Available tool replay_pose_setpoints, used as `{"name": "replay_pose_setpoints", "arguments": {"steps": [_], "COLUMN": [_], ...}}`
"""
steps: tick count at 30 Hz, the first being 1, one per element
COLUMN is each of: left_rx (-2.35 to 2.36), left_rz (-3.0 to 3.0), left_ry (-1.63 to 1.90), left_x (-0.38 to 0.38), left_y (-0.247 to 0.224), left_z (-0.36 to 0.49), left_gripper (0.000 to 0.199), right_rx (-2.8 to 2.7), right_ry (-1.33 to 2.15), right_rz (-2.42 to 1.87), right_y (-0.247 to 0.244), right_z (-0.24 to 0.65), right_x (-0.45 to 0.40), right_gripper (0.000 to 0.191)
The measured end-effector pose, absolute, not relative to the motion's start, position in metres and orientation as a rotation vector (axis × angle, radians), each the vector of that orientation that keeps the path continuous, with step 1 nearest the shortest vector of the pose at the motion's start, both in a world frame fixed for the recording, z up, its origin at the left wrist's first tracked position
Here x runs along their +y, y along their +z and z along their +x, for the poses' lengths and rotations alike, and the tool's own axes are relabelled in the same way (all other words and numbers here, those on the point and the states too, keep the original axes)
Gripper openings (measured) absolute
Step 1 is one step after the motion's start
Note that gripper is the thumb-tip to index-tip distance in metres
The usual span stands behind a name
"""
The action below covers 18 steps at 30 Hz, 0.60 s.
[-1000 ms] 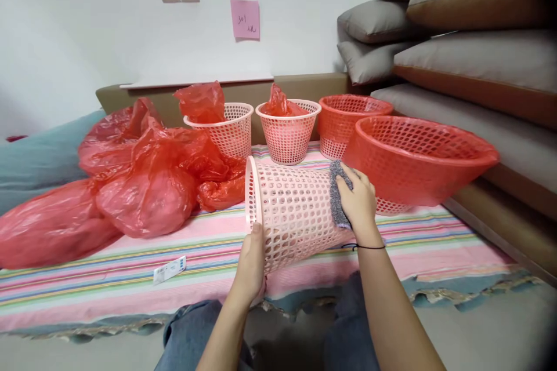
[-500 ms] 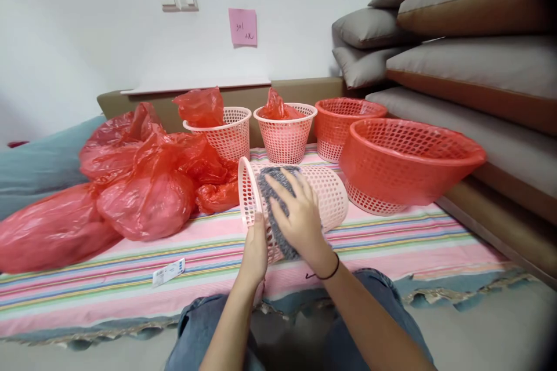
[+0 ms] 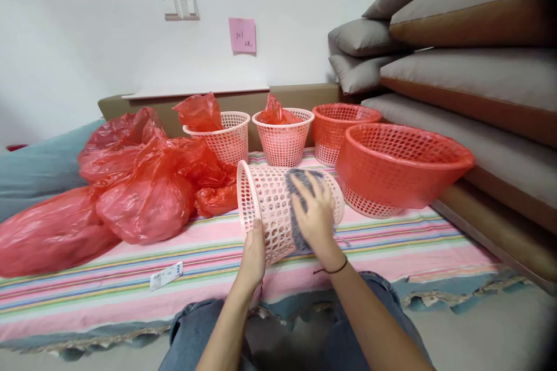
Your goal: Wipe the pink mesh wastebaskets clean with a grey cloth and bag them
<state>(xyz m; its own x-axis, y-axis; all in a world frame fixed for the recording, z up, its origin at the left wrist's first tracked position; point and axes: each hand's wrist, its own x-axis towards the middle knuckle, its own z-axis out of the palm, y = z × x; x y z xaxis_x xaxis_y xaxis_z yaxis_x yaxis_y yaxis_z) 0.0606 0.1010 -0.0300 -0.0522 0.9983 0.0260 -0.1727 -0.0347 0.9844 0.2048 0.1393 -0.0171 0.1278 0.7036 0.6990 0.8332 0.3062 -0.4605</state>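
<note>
A pink perforated basket lies on its side on the striped cloth, its wide opening facing left. My left hand grips the rim at the near side, thumb over the edge. With fingers spread, my right hand presses a grey fuzzy cloth against the basket's side, close to its base. The basket's far underside is hidden from view.
Behind stand two pink baskets holding red plastic. At the right are two baskets covered in red bags. Stuffed red bags lie left, near a white tag. Grey cushions are stacked right.
My right hand has slid the grey cloth rightward along the basket, from near the rim toward the base. My left hand still holds the rim. The view has shifted slightly.
</note>
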Motion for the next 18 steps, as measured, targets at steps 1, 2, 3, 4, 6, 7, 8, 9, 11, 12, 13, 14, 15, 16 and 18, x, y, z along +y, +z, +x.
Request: {"name": "replay_pose_setpoints", "arguments": {"steps": [1,2,3,4,6,7,8,9,11,12,13,14,15,16,18], "left_rx": [1.110,1.122,1.139,1.156,1.163,1.146,1.124,1.104,1.083,1.082,1.078,1.069,1.054,1.037,1.000], "left_rz": [1.095,1.120,1.144,1.162,1.189,1.192,1.189,1.182,1.176,1.178,1.181,1.183,1.184,1.181,1.165], "left_ry": [1.364,1.383,1.403,1.421,1.431,1.418,1.396,1.371,1.317,1.290,1.261,1.239,1.229,1.233,1.275], "left_x": [0.102,0.102,0.103,0.103,0.104,0.105,0.105,0.106,0.106,0.105,0.105,0.104,0.104,0.104,0.105], "left_y": [-0.030,-0.029,-0.029,-0.028,-0.027,-0.027,-0.026,-0.026,-0.026,-0.027,-0.027,-0.028,-0.029,-0.030,-0.033], "left_z": [0.061,0.060,0.060,0.059,0.057,0.057,0.056,0.055,0.053,0.053,0.053,0.053,0.053,0.053,0.055], "left_gripper": [0.075,0.073,0.072,0.071,0.070,0.072,0.073,0.074,0.077,0.077,0.078,0.079,0.079,0.079,0.077], "right_rx": [-1.671,-1.719,-1.743,-1.754,-1.775,-1.783,-1.781,-1.759,-1.628,-1.534,-1.445,-1.364,-1.310,-1.289,-1.361], "right_ry": [-0.174,-0.171,-0.164,-0.154,-0.128,-0.117,-0.108,-0.101,-0.081,-0.063,-0.036,-0.016,-0.003,-0.004,-0.045], "right_rz": [-1.364,-1.308,-1.267,-1.240,-1.221,-1.229,-1.253,-1.291,-1.412,-1.480,-1.542,-1.595,-1.637,-1.661,-1.641], "right_y": [-0.013,-0.009,-0.006,-0.005,-0.004,-0.005,-0.006,-0.009,-0.016,-0.020,-0.024,-0.027,-0.028,-0.029,-0.027], "right_z": [0.188,0.174,0.162,0.155,0.152,0.158,0.167,0.179,0.207,0.222,0.234,0.244,0.249,0.250,0.238], "right_x": [0.129,0.119,0.111,0.106,0.104,0.108,0.116,0.125,0.148,0.159,0.168,0.174,0.178,0.177,0.167], "right_gripper": [0.045,0.047,0.047,0.047,0.046,0.046,0.045,0.045,0.044,0.043,0.042,0.041,0.041,0.041,0.042]}}
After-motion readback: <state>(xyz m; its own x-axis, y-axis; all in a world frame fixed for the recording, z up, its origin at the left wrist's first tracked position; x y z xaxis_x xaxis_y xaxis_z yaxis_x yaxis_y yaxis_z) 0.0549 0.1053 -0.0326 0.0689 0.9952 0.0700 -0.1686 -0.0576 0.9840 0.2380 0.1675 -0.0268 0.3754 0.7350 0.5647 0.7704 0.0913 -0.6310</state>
